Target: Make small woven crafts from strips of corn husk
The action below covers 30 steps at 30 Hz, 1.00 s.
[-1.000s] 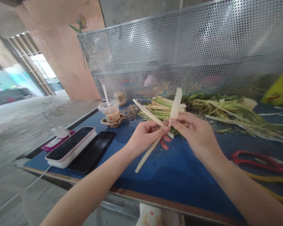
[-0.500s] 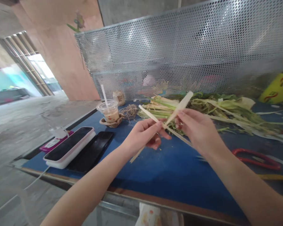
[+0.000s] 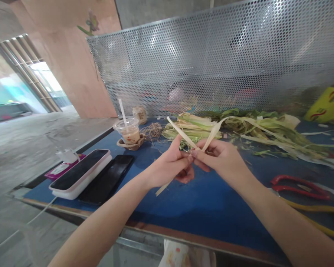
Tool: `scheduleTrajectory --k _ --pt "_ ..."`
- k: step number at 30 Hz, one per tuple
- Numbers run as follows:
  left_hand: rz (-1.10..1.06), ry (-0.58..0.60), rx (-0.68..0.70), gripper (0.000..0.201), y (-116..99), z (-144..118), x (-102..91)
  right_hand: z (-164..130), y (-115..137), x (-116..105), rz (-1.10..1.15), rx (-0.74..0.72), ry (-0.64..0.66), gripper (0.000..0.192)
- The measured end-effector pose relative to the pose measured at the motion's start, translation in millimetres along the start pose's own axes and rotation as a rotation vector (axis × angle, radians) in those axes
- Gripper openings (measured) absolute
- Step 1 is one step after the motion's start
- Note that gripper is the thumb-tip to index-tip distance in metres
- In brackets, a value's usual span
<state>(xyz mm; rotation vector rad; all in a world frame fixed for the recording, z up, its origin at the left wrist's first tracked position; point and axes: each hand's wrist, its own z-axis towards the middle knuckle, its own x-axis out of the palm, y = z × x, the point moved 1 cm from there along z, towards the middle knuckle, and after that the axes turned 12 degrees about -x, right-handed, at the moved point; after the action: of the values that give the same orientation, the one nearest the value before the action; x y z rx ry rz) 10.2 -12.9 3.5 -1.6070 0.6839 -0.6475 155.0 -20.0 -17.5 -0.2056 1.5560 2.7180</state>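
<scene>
Both hands meet above the middle of the blue table, holding pale corn husk strips that cross between them. My left hand (image 3: 171, 165) is closed on the strips, thumb and fingers pinching near the crossing; one strip end pokes out below its wrist. My right hand (image 3: 221, 157) pinches at the same crossing, its fingertips against those of my left hand. One flat husk strip (image 3: 180, 130) slants up to the left. Another, wider strip (image 3: 215, 130) rises to the right and bends over at its top. The crossing itself is partly hidden by fingers.
Behind the hands lie a husk bundle (image 3: 192, 128) and a loose husk pile (image 3: 267, 129). Red-handled scissors (image 3: 300, 185) and a yellow-handled tool (image 3: 317, 209) are at right. Left stand a drink cup (image 3: 129, 133), twine (image 3: 153, 131) and phones (image 3: 107, 180). A perforated metal panel (image 3: 197, 55) backs the table.
My right hand has moved down and left from the upper strip to the crossing. The right strip's top now bends over to the right. My left thumb or finger has lifted beside the left strip.
</scene>
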Motion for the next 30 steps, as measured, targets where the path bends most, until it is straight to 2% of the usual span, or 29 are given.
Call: scheduleTrajectory --k 4,6,7,9,11,13,16,20,27,30 --pt "-0.031 -0.001 0.003 0.067 5.0 1.8 1.7 1.0 -2.7 -5.5 -0.080 -0.017 -0.091 0.024" --pt "-0.038 -0.015 -0.004 0.071 6.6 2.3 2.2 1.6 -4.8 -8.5 -0.048 0.001 -0.126 0.026" --pt "-0.032 -0.025 -0.015 0.072 7.0 2.5 1.8 1.9 -5.1 -9.3 -0.015 0.011 -0.119 0.026" --pt "0.002 -0.053 -0.041 0.063 7.0 3.1 -0.6 2.1 -4.3 -9.0 0.045 0.039 -0.024 0.025" --pt "0.086 -0.140 -0.024 0.046 6.2 4.3 -4.9 1.7 -2.7 -6.8 0.056 0.070 0.096 0.025" --pt "0.205 -0.283 0.070 0.040 5.0 5.9 -9.3 0.8 -2.1 -4.2 0.032 0.079 0.160 0.025" --pt "0.332 -0.464 0.188 0.032 4.8 7.9 -13.0 0.0 -3.8 -1.4 -0.025 0.071 0.161 0.027" --pt "0.363 -0.577 0.258 0.033 4.6 7.8 -14.4 0.1 -5.5 -0.3 -0.060 0.077 0.125 0.027" --pt "0.338 -0.628 0.282 0.032 0.1 4.5 -15.4 -1.7 -3.6 0.7 0.016 0.111 0.094 0.032" --pt "0.278 -0.629 0.272 0.029 0.1 4.7 -17.8 -1.5 -3.5 -1.1 0.052 0.084 0.097 0.034"
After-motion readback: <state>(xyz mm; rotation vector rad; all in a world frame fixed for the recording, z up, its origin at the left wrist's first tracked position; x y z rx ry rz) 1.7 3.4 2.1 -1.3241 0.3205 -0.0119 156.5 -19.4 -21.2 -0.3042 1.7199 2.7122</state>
